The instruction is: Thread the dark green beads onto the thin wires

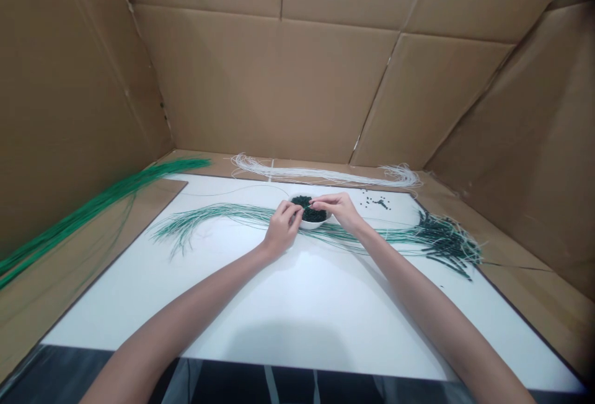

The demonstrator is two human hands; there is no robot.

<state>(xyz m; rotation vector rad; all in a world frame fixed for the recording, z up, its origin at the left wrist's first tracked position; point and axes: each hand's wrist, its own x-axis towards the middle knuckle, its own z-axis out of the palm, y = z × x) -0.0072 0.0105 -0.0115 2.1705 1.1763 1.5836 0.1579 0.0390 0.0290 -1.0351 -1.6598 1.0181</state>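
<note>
My left hand point(283, 228) and my right hand point(337, 209) meet above a small white bowl point(312, 225), their fingertips pinched close together. The bowl is heaped with dark green beads point(307, 209), and my fingers touch or nearly touch them. Whether either hand holds a thin strand or a bead is too small to tell. Long, thin pale green strands point(218, 215) run across the white board point(279, 305) behind my wrists. At right, they end in a dense bunch of beaded strands point(446, 243).
A loop of white strands point(325, 175) lies along the back of the board. Long bright green strands point(93, 206) lie at left. A few loose beads point(375, 202) sit right of the bowl. Cardboard walls point(260, 82) enclose the back and sides.
</note>
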